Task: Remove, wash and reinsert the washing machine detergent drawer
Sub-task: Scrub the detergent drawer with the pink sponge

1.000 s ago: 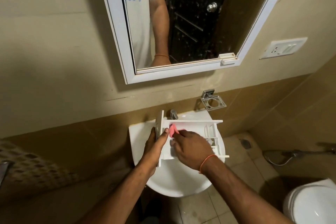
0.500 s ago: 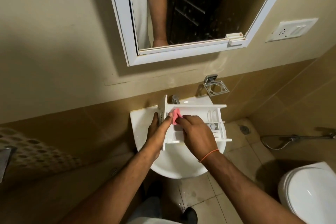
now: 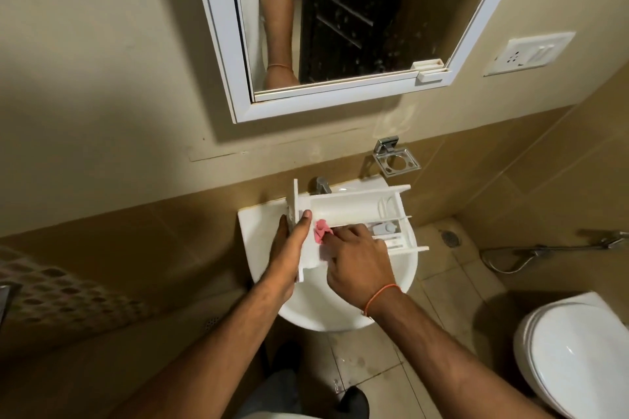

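Drawer: I see the detergent drawer (image 3: pixel 354 211) lying across the sink (image 3: pixel 340 309).
Left hand (image 3: pixel 287 248): grip clamped around the drawer's left front panel.
Right hand (image 3: pixel 354 265): grip pinching a pink cloth (image 3: pixel 320 231) inside the drawer.

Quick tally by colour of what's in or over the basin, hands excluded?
White: 1, the white plastic detergent drawer
Pink: 1, the small pink scrubbing cloth
Silver: 1, the metal tap
Total: 3

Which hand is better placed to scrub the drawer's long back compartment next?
Right. The right hand already pinches the pink scrubber inside the detergent drawer, while the left hand grips the drawer's front panel, steadying it over the sink.
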